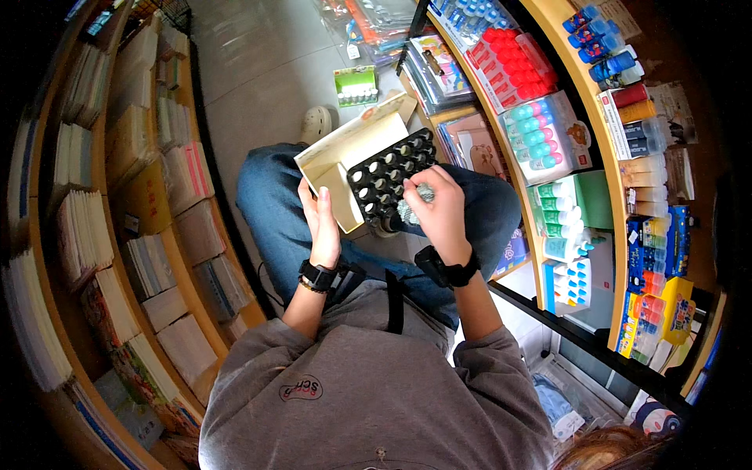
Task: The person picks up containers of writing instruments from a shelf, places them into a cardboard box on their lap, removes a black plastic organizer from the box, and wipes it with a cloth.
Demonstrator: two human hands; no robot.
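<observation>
My left hand grips the near-left side of an opened cardboard box, pale inside and tilted over my lap. Against its right side are several rows of small black bottles or caps with pale round spots; what they are exactly is hard to tell. My right hand pinches a crumpled, mottled grey-green cloth at the near right of these rows. The fingers partly cover the cloth. Both wrists wear black straps.
A small green display box of little bottles stands on the tiled floor near my shoe. On the right, a shelf holds glue bottles and red-capped bottles. Packed bookshelves line the left. Plastic-wrapped goods lie ahead.
</observation>
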